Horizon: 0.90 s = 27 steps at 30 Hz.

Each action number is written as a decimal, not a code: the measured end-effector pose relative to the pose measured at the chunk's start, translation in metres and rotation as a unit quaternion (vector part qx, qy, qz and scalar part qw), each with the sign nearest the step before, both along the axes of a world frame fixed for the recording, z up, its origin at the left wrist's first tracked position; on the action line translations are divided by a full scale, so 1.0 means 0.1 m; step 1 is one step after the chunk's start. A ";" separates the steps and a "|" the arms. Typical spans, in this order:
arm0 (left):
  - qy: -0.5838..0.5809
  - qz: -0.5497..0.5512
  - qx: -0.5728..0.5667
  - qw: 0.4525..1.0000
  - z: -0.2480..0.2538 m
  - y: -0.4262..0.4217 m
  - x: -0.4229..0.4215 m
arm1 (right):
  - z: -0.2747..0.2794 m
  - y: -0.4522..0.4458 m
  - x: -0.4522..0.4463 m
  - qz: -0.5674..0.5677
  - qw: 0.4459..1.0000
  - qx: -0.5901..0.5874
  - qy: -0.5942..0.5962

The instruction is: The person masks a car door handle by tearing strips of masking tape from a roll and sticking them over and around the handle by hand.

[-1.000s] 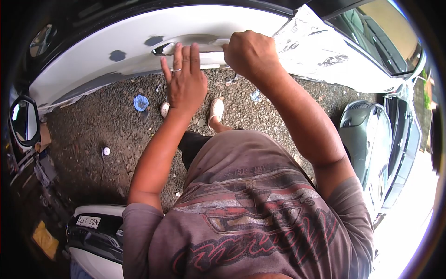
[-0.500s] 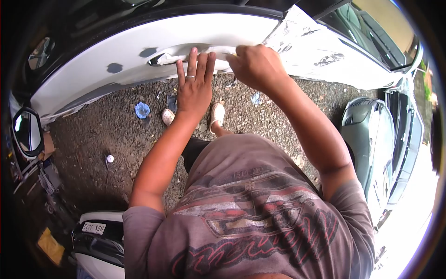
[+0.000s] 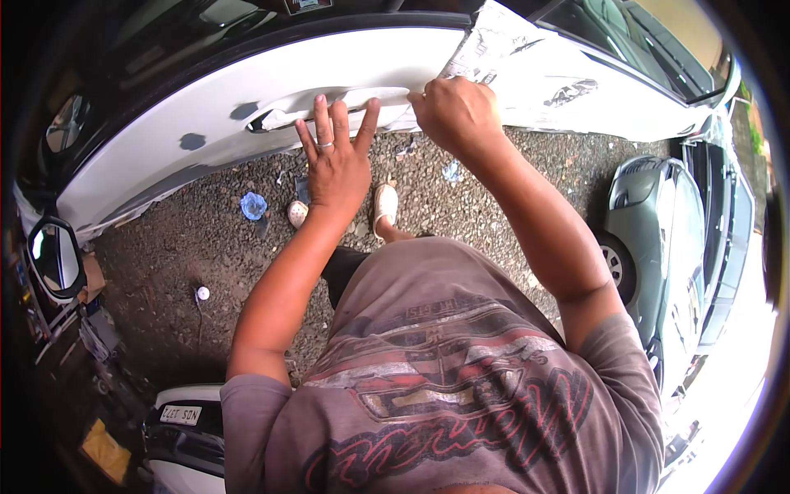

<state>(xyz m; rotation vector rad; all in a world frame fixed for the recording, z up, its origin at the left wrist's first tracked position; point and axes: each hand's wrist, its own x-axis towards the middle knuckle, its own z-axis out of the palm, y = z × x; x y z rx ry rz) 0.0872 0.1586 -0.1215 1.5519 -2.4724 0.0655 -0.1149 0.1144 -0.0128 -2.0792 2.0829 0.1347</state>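
A white car door [image 3: 222,90] stretches across the top of the head view. Its long door handle [image 3: 387,94] is white, with pale covering material [image 3: 281,120] in the recess at its left end. My left hand [image 3: 337,169] is open over the handle area, fingers spread and the fingertips at the handle's lower edge; a ring is on one finger. At the handle's right end my right hand [image 3: 459,111] is closed, knuckles up. Whatever its fingers hold is hidden beneath it. Printed masking paper [image 3: 494,45] lies on the panel just beyond this hand.
Dark grey patches [image 3: 192,142] mark the door. Gravel ground [image 3: 247,263] lies below, with a crumpled blue plastic piece [image 3: 253,206] on it. A grey-green car [image 3: 658,206] stands at right, another car [image 3: 177,428] at lower left. A side mirror [image 3: 56,257] juts out at far left.
My left hand has shifted slightly left and down, its fingers spreading wider. My right hand stays closed at the handle's right end. The view has shifted a little.
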 end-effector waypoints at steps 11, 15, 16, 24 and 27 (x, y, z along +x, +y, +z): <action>-0.048 -0.055 -0.098 0.993 0.05 -0.12 -0.21 | 0.02 0.05 0.00 -0.022 0.999 0.004 -0.045; -0.094 -0.054 -0.096 0.990 0.11 -0.13 -0.26 | -0.16 0.02 -0.04 -0.112 0.988 0.034 -0.103; -0.115 -0.040 -0.104 0.987 0.14 -0.15 -0.28 | -0.21 0.00 -0.06 -0.125 0.983 0.049 -0.122; -0.192 -0.057 -0.132 0.971 0.19 -0.23 -0.22 | -0.36 -0.01 -0.17 -0.163 0.962 0.079 -0.202; -0.215 -0.059 -0.136 0.965 0.19 -0.24 -0.23 | -0.54 0.04 -0.32 -0.215 0.950 0.118 -0.196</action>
